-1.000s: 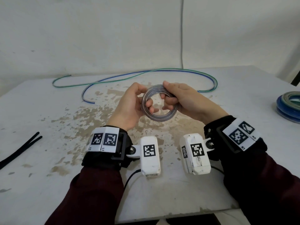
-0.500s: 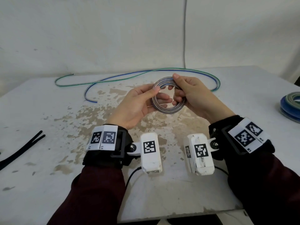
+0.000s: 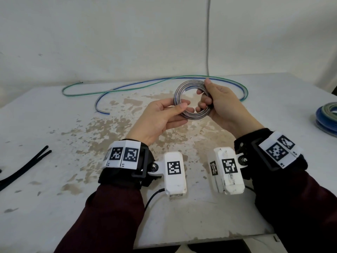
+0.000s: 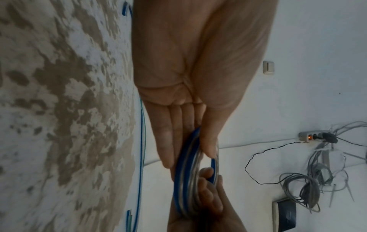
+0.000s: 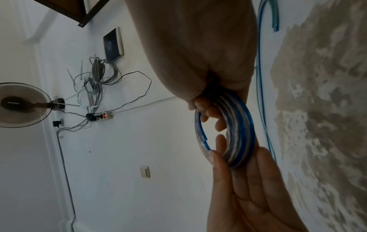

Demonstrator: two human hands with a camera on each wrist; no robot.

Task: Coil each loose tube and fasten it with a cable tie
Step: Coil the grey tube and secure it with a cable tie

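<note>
A small coil of clear, blue-striped tube (image 3: 179, 89) is held up over the table (image 3: 54, 125), gripped on both sides. My left hand (image 3: 175, 110) lies palm up and pinches the coil's lower left between thumb and fingers. My right hand (image 3: 206, 94) grips the right side, thumb on the top and fingers curled through the ring. The left wrist view shows the coil (image 4: 184, 180) edge-on under my left thumb. In the right wrist view a free tube end lies on the inside of the coil (image 5: 242, 133). No tie is visible on it.
Two long loose tubes, one green and one blue (image 3: 127, 88), curve across the back of the table. Black cable ties (image 3: 27, 165) lie at the left edge. A stack of coiled tubes (image 3: 326, 115) sits at the right edge. A wall stands behind.
Both hands have carried the coil a little farther from me. My left hand has turned palm up and shifted from wrapping the coil's left side to pinching its lower left.
</note>
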